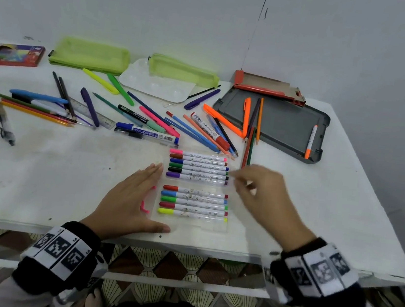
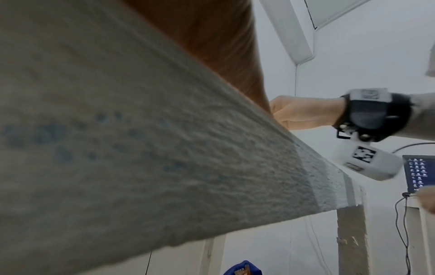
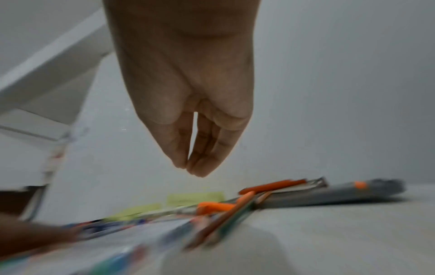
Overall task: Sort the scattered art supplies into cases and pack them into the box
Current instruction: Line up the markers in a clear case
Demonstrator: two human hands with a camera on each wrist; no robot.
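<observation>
A clear plastic marker case lies open near the table's front edge. It holds an upper row of markers and a lower row of markers. My left hand lies flat on the table against the case's left side, fingers straight, partly covering a pink clasp. My right hand is blurred and hovers over the right end of the upper row. In the right wrist view its fingertips meet, with nothing between them. The left wrist view shows mostly the table edge and my right hand.
Loose pens, pencils and a ruler lie scattered across the back of the table. Behind them are two green pouches, a white palette, a grey tray with orange pens, a red cardboard box and a pencil box.
</observation>
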